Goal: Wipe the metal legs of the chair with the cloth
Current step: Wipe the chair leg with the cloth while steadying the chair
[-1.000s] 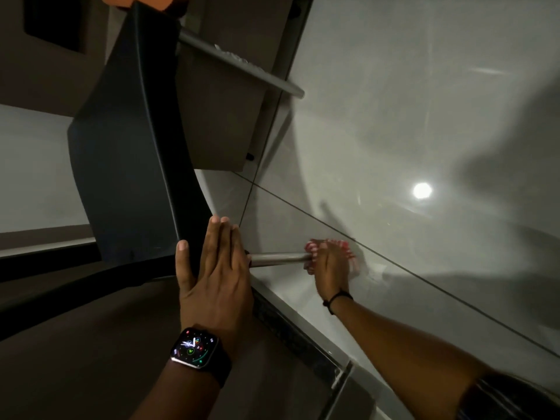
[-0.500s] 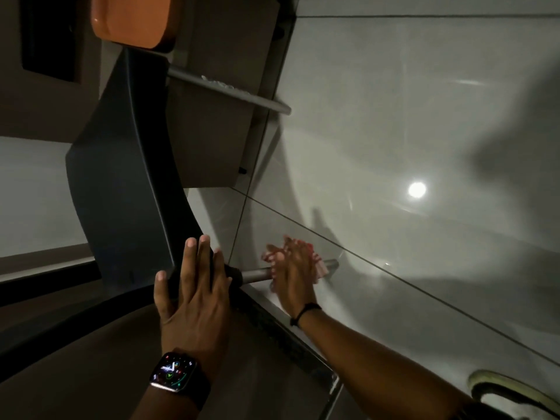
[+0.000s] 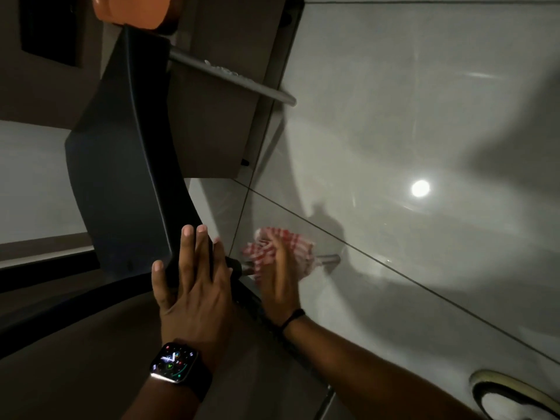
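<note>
The glossy pale grey tiled floor fills most of the view, with 1 bright lamp reflection on it. Against it lies the dark, curved plastic chair shell, tipped on its side, probably so the legs stick out sideways within easy reach. 2 round grey metal legs show: the upper leg runs bare toward the floor, and the lower leg pokes out just beyond the cloth. The left hand, a smartwatch on its wrist, lies flat with fingers spread along the shell's edge, gripping nothing; I judge it steadies the chair against the rubbing. The right hand presses the red-and-white checked cloth around the lower leg, its fingers curled over the fabric, so the wiping is under way on that leg, near its outer end. The hand and cloth are blurred, so how fully the fingers wrap the tube cannot be told. The leg's joint with the seat is hidden behind the left hand, an orange object is cut off at the top edge, and a pale rimmed item at the lower right is too cropped to identify.
</note>
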Available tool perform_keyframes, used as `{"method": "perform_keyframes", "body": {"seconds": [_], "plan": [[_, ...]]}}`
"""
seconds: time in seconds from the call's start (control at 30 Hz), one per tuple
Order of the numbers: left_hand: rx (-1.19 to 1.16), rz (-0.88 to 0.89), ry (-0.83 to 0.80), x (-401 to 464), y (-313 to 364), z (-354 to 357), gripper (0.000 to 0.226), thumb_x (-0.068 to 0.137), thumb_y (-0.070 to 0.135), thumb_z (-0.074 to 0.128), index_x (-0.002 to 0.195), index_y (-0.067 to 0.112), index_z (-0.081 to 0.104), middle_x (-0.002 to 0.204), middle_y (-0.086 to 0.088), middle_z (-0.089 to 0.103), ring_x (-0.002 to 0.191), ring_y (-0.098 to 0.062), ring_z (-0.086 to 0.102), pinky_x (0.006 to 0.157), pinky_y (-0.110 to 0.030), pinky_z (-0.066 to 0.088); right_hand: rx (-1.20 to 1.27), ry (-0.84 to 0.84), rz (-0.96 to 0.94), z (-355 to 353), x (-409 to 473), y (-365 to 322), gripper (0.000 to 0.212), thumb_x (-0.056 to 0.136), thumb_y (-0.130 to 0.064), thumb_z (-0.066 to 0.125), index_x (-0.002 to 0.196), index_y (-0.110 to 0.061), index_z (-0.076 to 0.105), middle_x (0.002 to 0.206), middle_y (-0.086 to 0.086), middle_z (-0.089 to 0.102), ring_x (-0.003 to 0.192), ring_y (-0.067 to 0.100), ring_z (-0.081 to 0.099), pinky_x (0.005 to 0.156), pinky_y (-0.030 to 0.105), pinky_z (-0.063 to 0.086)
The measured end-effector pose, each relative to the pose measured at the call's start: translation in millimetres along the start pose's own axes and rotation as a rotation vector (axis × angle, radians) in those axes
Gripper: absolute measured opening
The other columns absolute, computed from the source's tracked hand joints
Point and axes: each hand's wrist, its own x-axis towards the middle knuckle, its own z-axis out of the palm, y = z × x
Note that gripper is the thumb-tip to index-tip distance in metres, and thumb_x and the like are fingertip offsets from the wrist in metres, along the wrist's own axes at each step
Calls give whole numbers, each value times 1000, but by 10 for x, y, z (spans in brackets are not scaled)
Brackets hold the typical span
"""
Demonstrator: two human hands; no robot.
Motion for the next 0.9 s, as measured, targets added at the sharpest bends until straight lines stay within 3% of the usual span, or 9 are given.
{"method": "perform_keyframes", "body": {"seconds": [0.1, 0.2, 0.27, 0.37, 0.5, 0.57, 0.67, 0.77, 0.9], "plan": [[-21, 11, -33, -10, -9, -41, 68, 91, 19, 45, 157, 4, 39, 173, -14, 20, 162, -26, -11, 124, -60, -12, -128, -30, -262, 211, -77, -201, 48, 117, -45, 27, 164, -36, 35, 173, -14, 38, 164, 11, 33, 137, 34, 25], [-12, 32, -64, -2, -4, -44, 69, 90, 17, 45, 157, 4, 39, 173, -14, 23, 163, -28, -6, 124, -58, -13, -340, -2, -266, 148, 1, -32, 53, 116, -49, 22, 151, -28, 55, 164, 3, 53, 162, 23, 40, 138, 43, 19], [-24, 34, -63, 33, 17, -17, 66, 91, 18, 45, 156, 4, 42, 172, -13, 26, 163, -28, -2, 124, -57, -13, -336, 15, -209, -4, 128, 157, 53, 115, -52, 21, 131, -29, 66, 144, 4, 68, 144, 27, 58, 130, 51, 34], [-77, 11, -67, 92, 89, 75, 66, 92, 16, 47, 156, 4, 41, 173, -12, 23, 163, -25, -7, 125, -61, 3, -294, 47, -83, -269, 362, 550, 40, 113, -38, 30, 99, -29, 66, 102, 3, 74, 99, 24, 69, 93, 53, 57], [-146, 7, -36, 114, 84, 205, 67, 94, 8, 57, 158, 3, 37, 174, -11, 16, 163, -26, -1, 122, -63, 25, -176, 28, 181, -692, 534, 1092, 42, 108, -19, 39, 94, -24, 79, 96, 3, 81, 88, 28, 77, 79, 60, 64], [-157, -1, -20, 104, 87, 237, 65, 94, 12, 50, 157, 1, 37, 174, -12, 18, 163, -27, 3, 121, -63, 28, -136, 59, 300, -806, 576, 1259, 44, 108, -23, 38, 97, -10, 79, 96, 13, 81, 81, 38, 77, 73, 61, 65], [-131, -34, -71, 91, 128, 232, 70, 93, 9, 45, 161, 1, 28, 175, -12, 12, 163, -28, -3, 124, -62, 19, -61, 125, 274, -651, 514, 1137, 45, 105, -23, 38, 90, -8, 78, 92, 15, 81, 84, 37, 77, 82, 57, 66], [-100, -63, -213, 65, 156, 191, 78, 94, 11, 38, 165, 5, 4, 174, -12, -15, 157, -26, -31, 129, -57, -2, -51, 18, -5, -264, 279, 616, 38, 102, -16, 45, 91, -22, 81, 95, 8, 84, 97, 24, 79, 103, 47, 61], [-73, -42, -319, 54, 20, -25, 77, 93, 23, 18, 164, 8, -9, 173, -13, -23, 153, -28, -38, 125, -50, -10, -166, -55, -56, 46, 55, -113, 60, 114, -56, 30, 111, -16, 75, 107, 8, 80, 101, 22, 75, 94, 42, 62]]}}
